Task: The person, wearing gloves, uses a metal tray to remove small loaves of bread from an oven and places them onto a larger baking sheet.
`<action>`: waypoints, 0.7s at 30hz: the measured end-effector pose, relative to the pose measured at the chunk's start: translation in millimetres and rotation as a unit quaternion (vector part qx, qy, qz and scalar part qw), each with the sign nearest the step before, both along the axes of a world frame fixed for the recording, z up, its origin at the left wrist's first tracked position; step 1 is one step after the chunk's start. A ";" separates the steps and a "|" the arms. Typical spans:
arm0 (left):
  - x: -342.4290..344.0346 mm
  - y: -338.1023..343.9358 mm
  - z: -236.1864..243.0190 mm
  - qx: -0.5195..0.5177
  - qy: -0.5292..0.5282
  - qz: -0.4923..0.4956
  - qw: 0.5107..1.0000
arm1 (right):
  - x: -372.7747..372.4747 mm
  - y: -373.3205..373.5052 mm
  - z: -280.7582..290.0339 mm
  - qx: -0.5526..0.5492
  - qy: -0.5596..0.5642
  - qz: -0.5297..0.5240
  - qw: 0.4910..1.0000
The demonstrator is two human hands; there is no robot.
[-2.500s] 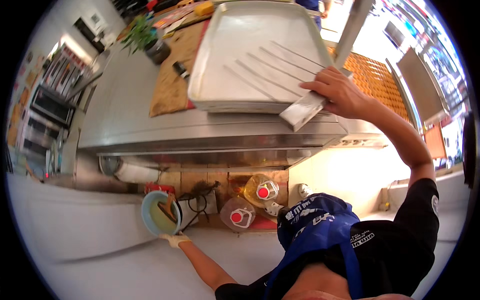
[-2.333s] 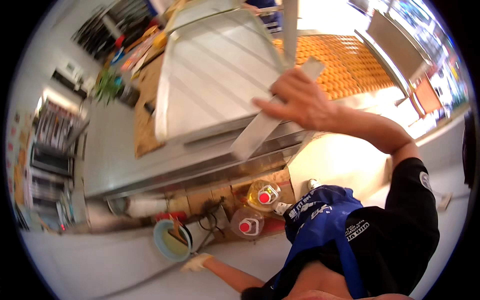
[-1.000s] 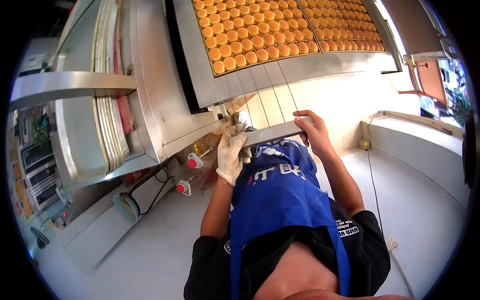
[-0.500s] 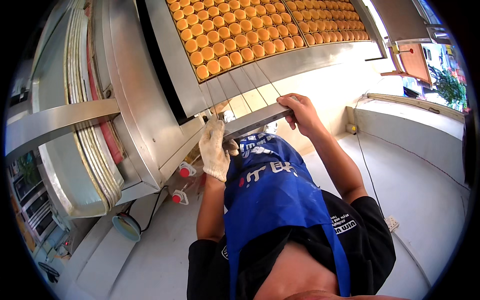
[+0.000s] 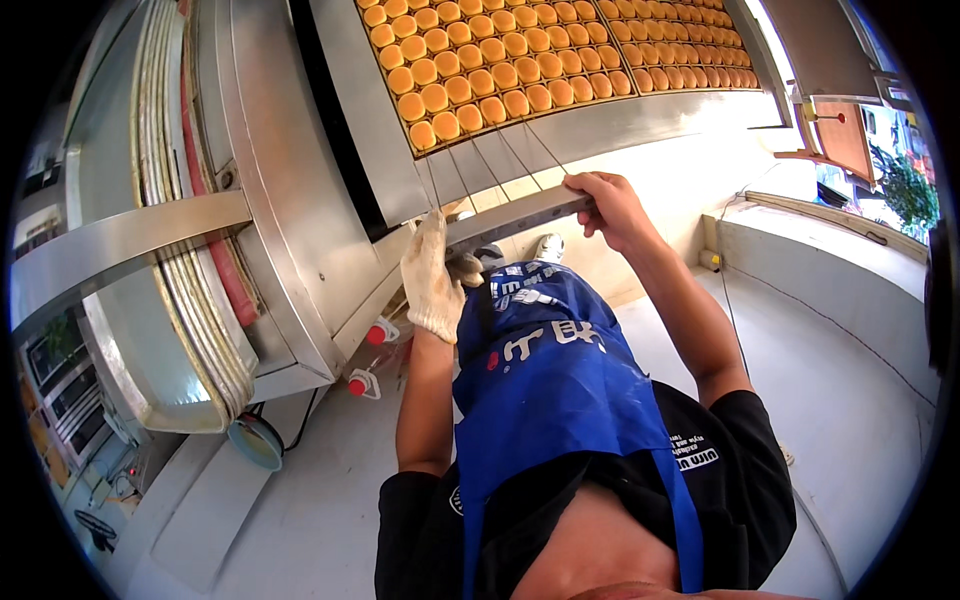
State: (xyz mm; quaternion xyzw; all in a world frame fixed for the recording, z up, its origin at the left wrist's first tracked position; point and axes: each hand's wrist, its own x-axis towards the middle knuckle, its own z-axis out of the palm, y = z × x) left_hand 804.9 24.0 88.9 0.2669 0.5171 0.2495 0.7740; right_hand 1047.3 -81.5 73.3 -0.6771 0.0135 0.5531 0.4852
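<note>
My left hand (image 5: 432, 280), in a pale work glove, is closed round the left end of a grey metal bar. My bare right hand (image 5: 610, 208) grips the right end between thumb and fingers. From this metal bar (image 5: 525, 217) several long thin rods reach away to the nearest row of round golden-brown cakes (image 5: 515, 102). The cakes fill a large gridded mould tray set in a metal griddle counter (image 5: 405, 185). Whether the rod tips touch or pierce the cakes cannot be made out.
A stack of metal trays (image 5: 205, 330) stands at left behind a curved steel band (image 5: 130, 235). Below it are a round bowl (image 5: 256, 443) and clear jugs with red caps (image 5: 365, 383). A low white wall (image 5: 820, 255) with a cable lies at right.
The bar and both hands have moved slightly away from my body, closer to the griddle's front edge. The grips are unchanged. The whole view has shifted a little.
</note>
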 end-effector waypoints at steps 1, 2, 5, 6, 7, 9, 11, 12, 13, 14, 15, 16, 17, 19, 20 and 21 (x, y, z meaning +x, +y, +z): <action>0.4 5.1 -8.2 -0.009 -0.006 0.000 1.000 | 2.6 6.3 -5.1 -0.006 0.000 -0.003 1.000; -0.1 9.4 -16.0 -0.018 -0.011 -0.001 1.000 | 4.6 10.7 -11.4 -0.004 -0.004 -0.005 1.000; -0.1 12.9 -43.0 -0.058 -0.051 0.012 0.997 | 5.5 16.1 -34.3 -0.004 -0.010 -0.012 1.000; -2.8 11.8 -53.5 -0.065 -0.066 0.019 0.996 | 2.9 14.2 -41.9 0.007 -0.016 -0.003 1.000; -7.6 9.6 -61.1 -0.079 -0.089 0.006 0.993 | -0.2 8.4 -47.7 0.017 -0.022 0.004 1.000; -17.9 -0.7 -77.4 -0.057 -0.116 -0.018 0.991 | -6.7 -8.3 -66.6 0.047 -0.030 0.014 0.998; -30.0 -13.4 -91.3 -0.053 -0.133 -0.026 0.989 | -13.9 -23.3 -76.7 0.078 -0.039 0.027 0.996; -33.4 -19.5 -93.2 -0.045 -0.127 -0.026 0.991 | -18.3 -31.7 -82.2 0.093 -0.043 0.031 0.994; -34.6 -25.2 -93.5 -0.037 -0.123 -0.026 0.991 | -22.3 -39.0 -87.2 0.095 -0.043 0.031 0.994; -36.2 -30.4 -93.8 -0.028 -0.118 -0.027 0.992 | -27.1 -46.9 -90.9 0.102 -0.046 0.027 0.993; -39.6 -35.2 -94.8 -0.023 -0.108 -0.027 0.994 | -30.1 -50.5 -86.0 0.099 -0.046 0.031 0.994; -41.9 -38.3 -96.7 -0.024 -0.114 -0.024 0.993 | -31.7 -52.2 -80.4 0.096 -0.046 0.036 0.994; -43.9 -40.8 -98.8 -0.026 -0.119 -0.021 0.992 | -32.4 -52.6 -76.7 0.093 -0.048 0.040 0.994; -42.6 -45.5 -97.8 -0.028 -0.109 -0.012 0.994 | -31.9 -54.1 -71.5 0.087 -0.054 0.045 0.994; -43.6 -44.6 -97.4 -0.024 -0.104 -0.015 0.994 | -31.9 -53.7 -72.9 0.090 -0.053 0.044 0.994; -43.8 -43.2 -96.4 -0.020 -0.100 -0.018 0.995 | -31.5 -53.2 -74.3 0.092 -0.053 0.043 0.993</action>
